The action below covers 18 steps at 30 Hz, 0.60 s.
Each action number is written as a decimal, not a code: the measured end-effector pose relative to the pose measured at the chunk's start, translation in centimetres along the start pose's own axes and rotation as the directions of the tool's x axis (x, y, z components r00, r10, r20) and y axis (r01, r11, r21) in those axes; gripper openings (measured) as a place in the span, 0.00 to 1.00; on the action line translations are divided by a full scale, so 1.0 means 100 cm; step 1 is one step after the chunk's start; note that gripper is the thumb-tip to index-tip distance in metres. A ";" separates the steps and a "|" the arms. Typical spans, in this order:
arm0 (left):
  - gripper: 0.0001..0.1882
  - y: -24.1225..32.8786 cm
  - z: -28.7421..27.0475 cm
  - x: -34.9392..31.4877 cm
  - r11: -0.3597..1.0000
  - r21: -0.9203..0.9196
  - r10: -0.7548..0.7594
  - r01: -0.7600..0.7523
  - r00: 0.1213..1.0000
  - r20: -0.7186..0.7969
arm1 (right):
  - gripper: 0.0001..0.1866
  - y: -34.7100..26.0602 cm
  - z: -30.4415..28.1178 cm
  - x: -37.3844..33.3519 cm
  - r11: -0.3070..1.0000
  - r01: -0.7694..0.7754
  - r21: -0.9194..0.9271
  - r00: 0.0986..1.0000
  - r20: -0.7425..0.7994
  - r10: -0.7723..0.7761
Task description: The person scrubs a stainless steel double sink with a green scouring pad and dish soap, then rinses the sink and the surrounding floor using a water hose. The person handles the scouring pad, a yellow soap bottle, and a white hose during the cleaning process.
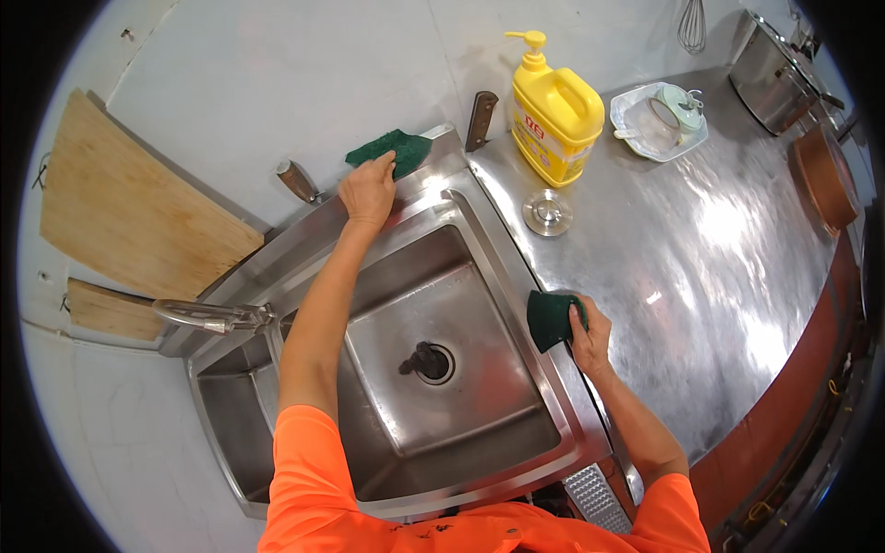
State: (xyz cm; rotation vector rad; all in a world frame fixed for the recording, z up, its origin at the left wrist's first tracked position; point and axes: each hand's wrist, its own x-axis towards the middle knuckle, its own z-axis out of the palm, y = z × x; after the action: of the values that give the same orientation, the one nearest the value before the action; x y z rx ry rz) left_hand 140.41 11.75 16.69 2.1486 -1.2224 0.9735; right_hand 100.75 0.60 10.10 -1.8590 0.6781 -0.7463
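My left hand (369, 191) reaches to the back of the steel sink (502, 318). Its fingers are closed on a dark green scouring pad (380, 146), which lies against the raised back ledge near the wall. At the sink's right rim, my right hand (594, 339) grips a second green scouring pad (549, 321), pressed along the seam between sink and counter. A dark clump (422, 359) sits at the drain inside the basin. Closest to the left pad is a cleaver (480, 120) with a wooden handle, upright against the wall.
A yellow pump bottle (556, 120) and a small clear lid (548, 213) stand on the steel counter (636, 249). Behind them are a white dish (645, 129) and a large pot (774, 78). Cutting boards (138, 203) lean left, beside the faucet (212, 316).
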 end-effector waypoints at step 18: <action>0.18 0.017 -0.019 0.016 0.989 -0.123 0.089 -0.082 0.995 0.052 | 0.11 -0.001 -0.002 0.003 0.999 -0.027 -0.026 0.999 -0.019 0.026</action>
State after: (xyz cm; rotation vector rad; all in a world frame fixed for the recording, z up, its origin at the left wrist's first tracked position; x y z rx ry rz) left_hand 138.82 11.37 19.20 2.0572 -1.3753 0.8547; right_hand 100.83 0.32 10.31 -1.8655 0.7264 -0.7414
